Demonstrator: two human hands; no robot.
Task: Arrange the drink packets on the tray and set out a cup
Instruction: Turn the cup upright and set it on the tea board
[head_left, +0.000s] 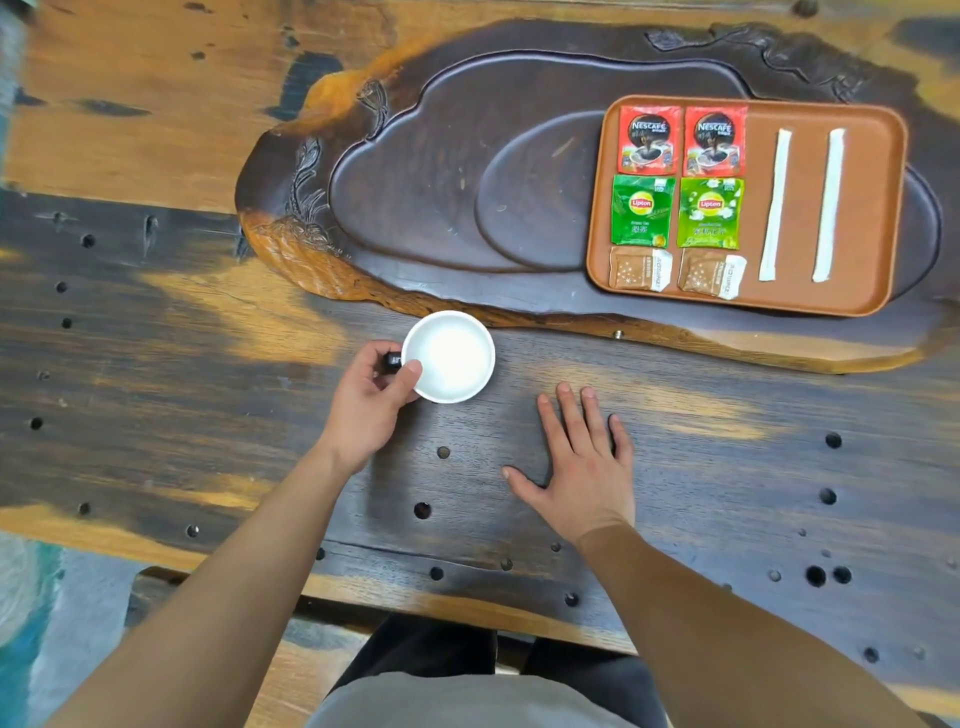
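The cup (449, 356) is white inside and stands on the wooden table (727, 467), near the person and left of the tray (878, 208). The left hand (370, 405) holds it by its dark handle, thumb on the rim, likely to set it straight. The right hand (582, 467) lies flat and open on the table, holding nothing.

The packets sit in neat pairs on the tray so each kind is easy to find. Far row: two red packets (681, 140) that say Nescafé. Middle: two green packets (677, 212) that say Lipton. Near row: two brown packets (675, 270), writing too small to read. Two white sticks (802, 205) lie to the right.
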